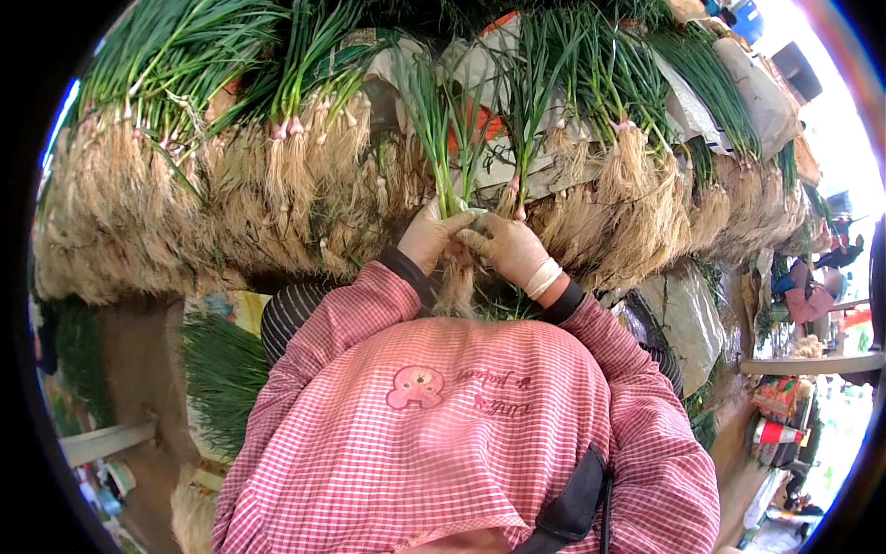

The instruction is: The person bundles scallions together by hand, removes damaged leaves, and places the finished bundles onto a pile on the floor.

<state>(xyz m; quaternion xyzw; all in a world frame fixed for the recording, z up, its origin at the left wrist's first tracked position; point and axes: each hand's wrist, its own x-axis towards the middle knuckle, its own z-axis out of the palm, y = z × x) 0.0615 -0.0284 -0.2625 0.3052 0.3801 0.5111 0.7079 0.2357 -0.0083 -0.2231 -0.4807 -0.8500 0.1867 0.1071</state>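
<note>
Close in front of my chest, both hands meet at a small bunch of green garlic (445,189), its green leaves pointing away from me and its pale roots (456,288) hanging toward me. My left hand (427,238), in a thin pale glove, is closed around the stems. My right hand (515,249), gloved and with a white band at the wrist, pinches at the same bunch with thumb and forefinger. Exactly what its fingertips grip is partly hidden. A separate plant (519,198) with a pinkish bulb lies just beyond the right hand.
A long heap of similar plants (129,203) spans the far side, roots facing me. Pale sacking (480,69) lies among the leaves. More greens (221,379) are at my left. A plastic sheet (688,319) and a seated person (809,291) are to the right.
</note>
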